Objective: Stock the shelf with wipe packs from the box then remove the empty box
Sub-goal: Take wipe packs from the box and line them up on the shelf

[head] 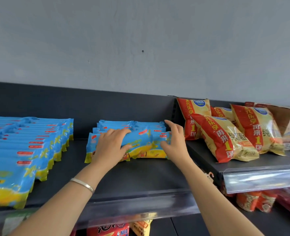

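Blue and yellow wipe packs stand in a short row point(140, 140) at the middle back of the dark shelf point(132, 174). My left hand point(110, 147) lies over the front pack point(137, 147) of that row, fingers curled on its top edge. My right hand point(174, 142) is at the row's right end, fingers spread, touching the packs' right side. A longer row of the same wipe packs point(26, 147) fills the shelf's left part. The box is not in view.
Red and yellow snack bags point(226, 135) lean on the adjoining shelf to the right, with a brown carton flap point(280, 116) behind them. Clear price rails point(140, 206) edge both shelves. More snack packs point(113, 230) sit on the lower shelf. A grey wall rises behind.
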